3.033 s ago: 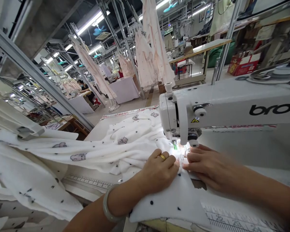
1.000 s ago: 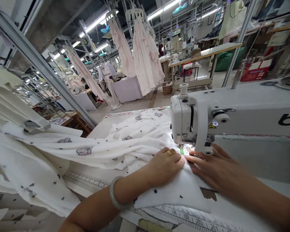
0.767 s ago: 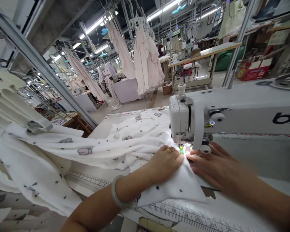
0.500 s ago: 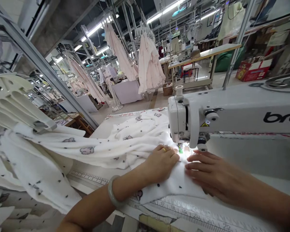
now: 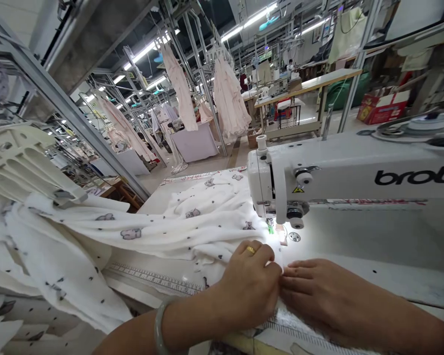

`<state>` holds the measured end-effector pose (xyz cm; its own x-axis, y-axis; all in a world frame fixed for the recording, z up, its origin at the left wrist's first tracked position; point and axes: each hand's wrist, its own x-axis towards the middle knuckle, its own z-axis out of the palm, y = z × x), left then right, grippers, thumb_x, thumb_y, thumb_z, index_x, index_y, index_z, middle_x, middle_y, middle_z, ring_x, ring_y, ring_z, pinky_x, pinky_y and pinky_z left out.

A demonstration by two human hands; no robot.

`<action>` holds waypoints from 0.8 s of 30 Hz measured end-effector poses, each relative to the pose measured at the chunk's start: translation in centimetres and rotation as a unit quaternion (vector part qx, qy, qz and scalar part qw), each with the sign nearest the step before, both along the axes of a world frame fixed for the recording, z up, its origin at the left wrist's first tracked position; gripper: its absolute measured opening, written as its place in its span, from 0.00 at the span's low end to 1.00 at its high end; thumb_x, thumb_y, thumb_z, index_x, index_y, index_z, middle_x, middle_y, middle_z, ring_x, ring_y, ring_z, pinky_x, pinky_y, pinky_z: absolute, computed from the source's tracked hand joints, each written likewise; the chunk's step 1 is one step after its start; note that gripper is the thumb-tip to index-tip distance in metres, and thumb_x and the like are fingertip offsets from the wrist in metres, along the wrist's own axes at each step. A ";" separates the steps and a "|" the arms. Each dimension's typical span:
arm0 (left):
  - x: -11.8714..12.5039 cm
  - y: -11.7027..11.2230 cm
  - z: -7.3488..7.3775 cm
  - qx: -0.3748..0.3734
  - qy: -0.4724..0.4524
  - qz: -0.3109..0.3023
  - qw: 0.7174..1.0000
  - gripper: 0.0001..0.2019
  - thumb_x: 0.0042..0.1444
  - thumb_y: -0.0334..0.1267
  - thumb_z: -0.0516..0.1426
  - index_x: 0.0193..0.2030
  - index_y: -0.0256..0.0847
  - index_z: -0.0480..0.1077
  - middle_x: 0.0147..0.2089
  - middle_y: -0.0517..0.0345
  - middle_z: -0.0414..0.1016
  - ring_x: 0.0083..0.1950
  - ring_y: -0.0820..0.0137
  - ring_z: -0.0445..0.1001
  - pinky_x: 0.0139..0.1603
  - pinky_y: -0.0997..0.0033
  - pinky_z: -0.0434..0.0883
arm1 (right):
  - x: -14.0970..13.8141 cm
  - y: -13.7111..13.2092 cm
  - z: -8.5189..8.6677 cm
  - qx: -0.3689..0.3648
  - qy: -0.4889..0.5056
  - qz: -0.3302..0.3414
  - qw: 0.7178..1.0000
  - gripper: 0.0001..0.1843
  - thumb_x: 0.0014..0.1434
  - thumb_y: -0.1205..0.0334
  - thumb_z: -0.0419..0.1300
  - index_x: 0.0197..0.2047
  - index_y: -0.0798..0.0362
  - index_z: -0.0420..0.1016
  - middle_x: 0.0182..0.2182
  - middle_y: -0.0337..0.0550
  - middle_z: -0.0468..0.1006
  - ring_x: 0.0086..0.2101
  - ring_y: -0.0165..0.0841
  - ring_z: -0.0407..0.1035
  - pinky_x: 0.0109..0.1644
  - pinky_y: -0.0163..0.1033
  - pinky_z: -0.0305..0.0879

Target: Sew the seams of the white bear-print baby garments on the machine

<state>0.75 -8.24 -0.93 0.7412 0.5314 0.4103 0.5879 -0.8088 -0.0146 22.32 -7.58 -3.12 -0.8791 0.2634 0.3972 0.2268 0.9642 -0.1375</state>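
Note:
White fabric (image 5: 185,231) with small dots and grey-pink animal prints lies across the table of a white sewing machine (image 5: 318,172). Its right edge runs under the lit needle and presser foot (image 5: 270,228). My left hand (image 5: 249,281), with a gold ring, is closed on the fabric edge just in front of the needle. Against its fingertips rest those of my right hand (image 5: 318,291), pressed together at the same edge. What the right fingers pinch is mostly hidden behind the left hand.
A cream plastic hanger clamp (image 5: 29,158) holds part of the fabric at the left. Printed measuring tape (image 5: 155,278) runs along the table's front. Pale pink garments (image 5: 229,96) hang farther back, and a red carton (image 5: 383,106) sits at the right.
Both hands have moved down, nearer to me and away from the needle, and come together. My left fingers have curled in. The fabric's front part has been drawn in under the hands.

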 end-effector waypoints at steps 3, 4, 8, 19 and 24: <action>0.0 0.4 -1.6 -0.047 -0.003 -0.018 0.999 0.06 0.63 0.29 0.55 0.42 0.35 0.72 0.46 0.47 0.78 0.50 0.59 0.77 0.58 0.57 0.74 | -0.1 -0.5 -0.3 -0.005 -0.014 -0.002 1.000 0.18 0.72 0.74 0.47 0.42 0.53 0.77 0.38 0.45 0.83 0.37 0.40 0.76 0.44 0.47 0.72; -0.1 0.6 -2.0 -0.061 0.003 -0.021 0.998 0.06 0.63 0.29 0.54 0.43 0.35 0.72 0.45 0.47 0.78 0.50 0.59 0.77 0.58 0.57 0.74 | -0.1 -0.6 -0.3 -0.019 -0.013 -0.007 1.000 0.16 0.72 0.72 0.48 0.45 0.53 0.78 0.40 0.45 0.84 0.39 0.41 0.77 0.46 0.47 0.73; -0.5 2.0 -2.6 -0.093 0.033 -0.018 0.995 0.05 0.65 0.32 0.54 0.43 0.36 0.71 0.47 0.45 0.79 0.48 0.58 0.77 0.58 0.54 0.75 | 0.3 -0.3 -0.1 -0.090 -0.015 -0.021 0.996 0.12 0.73 0.65 0.54 0.52 0.53 0.77 0.47 0.48 0.84 0.49 0.44 0.79 0.58 0.50 0.74; -0.9 4.8 -2.1 -0.171 -0.032 -0.015 0.985 0.05 0.71 0.32 0.56 0.47 0.40 0.74 0.48 0.54 0.85 0.50 0.64 0.80 0.57 0.61 0.74 | 0.7 0.3 0.0 -0.080 0.006 -0.042 0.996 0.12 0.74 0.61 0.54 0.49 0.51 0.79 0.44 0.49 0.85 0.48 0.43 0.80 0.55 0.48 0.77; -0.7 4.7 -2.2 -0.142 0.036 -0.027 0.989 0.06 0.71 0.31 0.57 0.47 0.41 0.76 0.56 0.56 0.84 0.56 0.66 0.80 0.59 0.61 0.72 | 0.3 0.1 0.2 -0.044 0.031 -0.035 0.998 0.17 0.76 0.64 0.47 0.46 0.51 0.79 0.43 0.45 0.86 0.45 0.39 0.82 0.54 0.45 0.77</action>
<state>0.09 -3.49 -3.16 0.7934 0.5761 0.1963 0.5490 -0.8167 0.1777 22.61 -7.48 -2.87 -0.8323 0.3597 0.4218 0.2816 0.9297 -0.2373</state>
